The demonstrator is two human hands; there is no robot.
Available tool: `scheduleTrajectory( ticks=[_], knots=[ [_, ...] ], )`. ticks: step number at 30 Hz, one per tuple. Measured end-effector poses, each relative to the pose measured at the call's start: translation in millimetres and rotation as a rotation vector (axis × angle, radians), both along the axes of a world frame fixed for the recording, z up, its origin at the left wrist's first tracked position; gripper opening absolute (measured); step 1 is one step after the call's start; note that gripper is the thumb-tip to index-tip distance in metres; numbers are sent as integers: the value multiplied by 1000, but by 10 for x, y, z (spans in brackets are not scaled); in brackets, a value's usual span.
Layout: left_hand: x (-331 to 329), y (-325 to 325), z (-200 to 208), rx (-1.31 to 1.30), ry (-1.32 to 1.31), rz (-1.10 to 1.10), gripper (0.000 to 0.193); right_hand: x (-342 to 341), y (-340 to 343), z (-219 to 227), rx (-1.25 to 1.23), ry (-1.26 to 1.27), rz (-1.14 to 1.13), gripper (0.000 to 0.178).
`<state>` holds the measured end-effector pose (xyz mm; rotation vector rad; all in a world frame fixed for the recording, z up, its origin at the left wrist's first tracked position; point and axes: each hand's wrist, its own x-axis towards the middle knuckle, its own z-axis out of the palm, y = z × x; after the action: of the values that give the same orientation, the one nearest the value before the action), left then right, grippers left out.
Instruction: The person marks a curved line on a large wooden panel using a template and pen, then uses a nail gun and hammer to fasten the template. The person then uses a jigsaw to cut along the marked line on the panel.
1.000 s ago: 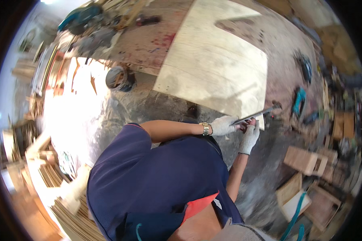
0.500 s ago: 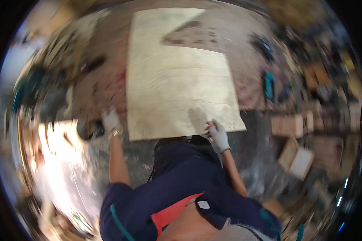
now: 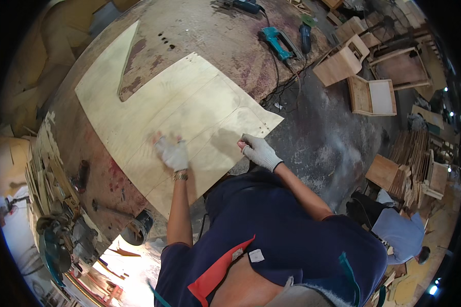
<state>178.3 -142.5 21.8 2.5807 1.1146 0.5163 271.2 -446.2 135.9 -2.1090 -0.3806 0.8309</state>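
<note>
A pale plywood sheet [image 3: 174, 107] with a deep angled notch and faint drawn lines lies across the stained workbench, its near edge towards me. My left hand [image 3: 172, 153], in a fingerless-looking white knit glove with a band at the wrist, is over the sheet with fingers spread; it holds nothing I can see. At the sheet's near right edge is my gloved right hand [image 3: 260, 152], fingers curled in. Whether something small is in it I cannot make out. Its shadow falls on the plywood beside it.
The workbench [image 3: 200, 30] carries a teal power tool [image 3: 280, 43], a dark angle grinder [image 3: 305, 37] and trailing cables. A bucket [image 3: 137, 227] and a teal-and-grey saw [image 3: 56, 250] stand at the left. Wooden frames [image 3: 371, 97] sit at the right; another person [image 3: 399, 233] bends beyond my right shoulder.
The view has turned, so the plywood now lies slanted. My left hand has come from beside the sheet to over it. My right hand stays curled near the sheet's near right edge.
</note>
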Motion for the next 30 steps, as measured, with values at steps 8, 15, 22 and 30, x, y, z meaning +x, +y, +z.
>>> scheduleTrajectory(
  ticks=[8, 15, 22, 30],
  knots=[
    [2207, -758, -31, -85, 36, -121, 83, 1235, -507, -187, -11, -210, -322, 34],
    [2778, -1167, -91, 18, 418, 190, 79, 3506, -732, -489, -268, -770, -361, 69],
    [2818, -1162, -71, 16, 442, 215, 74, 4352, -679, -1064, -440, -801, -105, 67],
    [2786, -1161, -92, 23, 418, 201, 73, 4912, -526, -873, -434, -659, -379, 59]
  ],
)
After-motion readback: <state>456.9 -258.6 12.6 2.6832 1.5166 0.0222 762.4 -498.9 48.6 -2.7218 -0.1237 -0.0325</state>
